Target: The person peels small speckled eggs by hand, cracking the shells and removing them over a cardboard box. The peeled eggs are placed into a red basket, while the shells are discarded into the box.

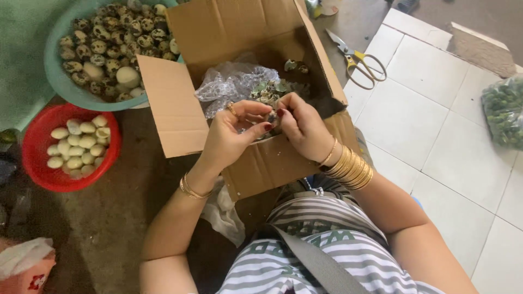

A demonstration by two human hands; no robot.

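Observation:
My left hand [231, 133] and my right hand [302, 125] meet over the open cardboard box [180, 109], both pinching one small speckled quail egg [271, 116] between the fingertips. Right under them, inside the box, lies a clear plastic bag [229, 81] holding broken speckled shell pieces. A teal bowl [60, 81] at the upper left is full of several unpeeled speckled eggs. Below it a red basket [38, 163] holds several peeled white eggs.
Yellow-handled scissors [357, 60] lie on the floor right of the box. A clear bag of green fruits [504, 111] sits at the right edge on white tiles. A white cloth [226, 212] hangs by my lap, and a plastic bag [24, 264] lies bottom left.

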